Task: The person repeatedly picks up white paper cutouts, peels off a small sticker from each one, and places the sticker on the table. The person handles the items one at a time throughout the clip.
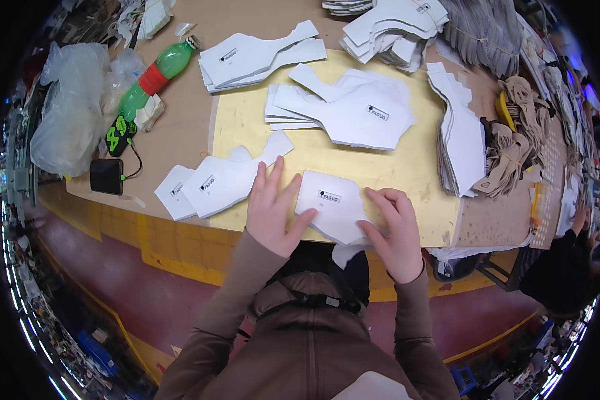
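A white cut-out piece point(327, 212) with a small dark printed label lies at the table's near edge, between my two hands. My left hand point(272, 217) is open, fingers spread, its thumb at the piece's left edge. Beyond those fingertips lie overlapping white cut pieces point(221, 184) with similar labels. My right hand point(395, 230) rests at the piece's right edge, its thumb and curved fingers apart. Below the piece, another white scrap-like part point(348, 253) hangs past the table edge toward my lap.
White piece stacks point(353, 113) lie on the yellow sheet point(420, 167), with another stack point(457, 133) at right. Tied beige bundles point(513, 153) and grey bundles point(483, 33) sit farther right. At left are a green bottle point(173, 61), black power bank point(107, 176) and plastic bag point(70, 113).
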Motion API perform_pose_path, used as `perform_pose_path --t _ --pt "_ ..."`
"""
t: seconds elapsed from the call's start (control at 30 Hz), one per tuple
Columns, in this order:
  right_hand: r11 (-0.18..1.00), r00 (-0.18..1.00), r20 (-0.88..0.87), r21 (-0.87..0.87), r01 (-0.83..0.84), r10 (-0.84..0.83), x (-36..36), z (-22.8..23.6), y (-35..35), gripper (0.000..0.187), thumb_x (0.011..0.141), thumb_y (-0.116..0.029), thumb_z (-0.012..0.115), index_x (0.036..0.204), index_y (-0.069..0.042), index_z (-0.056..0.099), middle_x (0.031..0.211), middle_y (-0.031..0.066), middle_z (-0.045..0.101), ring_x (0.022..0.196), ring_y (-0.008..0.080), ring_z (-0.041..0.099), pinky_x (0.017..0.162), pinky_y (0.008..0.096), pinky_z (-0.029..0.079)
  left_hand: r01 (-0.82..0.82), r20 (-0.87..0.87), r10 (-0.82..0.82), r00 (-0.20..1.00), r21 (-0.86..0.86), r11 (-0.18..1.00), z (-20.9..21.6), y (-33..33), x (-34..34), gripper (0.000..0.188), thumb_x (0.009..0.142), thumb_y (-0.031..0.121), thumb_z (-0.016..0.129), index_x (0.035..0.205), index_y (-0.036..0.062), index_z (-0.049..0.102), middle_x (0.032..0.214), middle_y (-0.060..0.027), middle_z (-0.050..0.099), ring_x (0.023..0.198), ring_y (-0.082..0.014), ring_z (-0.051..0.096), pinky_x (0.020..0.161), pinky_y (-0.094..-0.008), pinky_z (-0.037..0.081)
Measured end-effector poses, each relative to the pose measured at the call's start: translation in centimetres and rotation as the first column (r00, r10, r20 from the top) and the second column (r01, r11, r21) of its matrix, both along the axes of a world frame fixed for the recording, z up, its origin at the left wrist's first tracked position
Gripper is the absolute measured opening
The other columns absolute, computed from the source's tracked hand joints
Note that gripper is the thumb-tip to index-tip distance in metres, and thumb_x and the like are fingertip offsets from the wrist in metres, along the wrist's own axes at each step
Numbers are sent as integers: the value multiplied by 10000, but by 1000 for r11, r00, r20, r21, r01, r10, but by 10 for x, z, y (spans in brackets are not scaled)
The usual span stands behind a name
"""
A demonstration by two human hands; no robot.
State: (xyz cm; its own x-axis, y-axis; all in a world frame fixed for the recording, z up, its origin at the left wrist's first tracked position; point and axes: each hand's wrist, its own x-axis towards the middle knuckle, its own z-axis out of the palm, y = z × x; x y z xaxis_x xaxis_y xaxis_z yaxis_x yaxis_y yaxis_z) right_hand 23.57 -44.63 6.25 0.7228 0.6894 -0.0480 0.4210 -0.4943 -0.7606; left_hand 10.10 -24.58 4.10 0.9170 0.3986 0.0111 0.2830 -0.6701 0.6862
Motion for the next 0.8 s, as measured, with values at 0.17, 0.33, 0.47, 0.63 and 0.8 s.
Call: perform_pose_path --t 0.17,0.33,0.47,0.63,0.8 --pt "999 997 70 9 43 -44 -16 7 -6 461 835 -12 748 1282 4 635 1178 151 609 1071 289 608 938 347 491 -42 43 41 998 43 998 -6 -7 7 518 891 196 730 1351 21 568 1446 -206 526 1387 -432 432 1156 -550 313" --pt "928 871 -492 329 173 12 -45 20 4 507 846 -128 820 1287 40 632 1060 142 744 903 197 722 779 312 583 -132 79 200 977 -512 849 49 -23 3 341 823 70 782 1144 30 676 1029 -104 765 1046 -258 713 1047 -429 462" --pt "774 901 -404 617 142 157 -43 36 4 367 881 -76 776 1205 67 679 1019 117 745 886 159 701 784 285 549 275 337 -233 912 -83 958 105 -40 -5 210 806 41 790 1009 56 738 1015 -78 782 906 -201 750 932 -363 535" --pt "677 717 -692 566 471 80 -31 45 6 212 962 -26 672 1132 97 698 1022 91 735 896 112 659 812 256 516 400 563 -369 740 72 914 133 -21 -18 123 789 34 767 911 36 752 847 -104 778 791 -217 744 797 -331 563" --pt "871 800 -551 245 426 -236 5 6 5 359 925 -32 701 1259 82 638 1023 81 700 841 151 623 772 309 519 -19 247 46 968 -108 994 106 1 -32 172 818 -51 657 971 -31 734 916 -152 759 863 -307 718 809 -353 542"
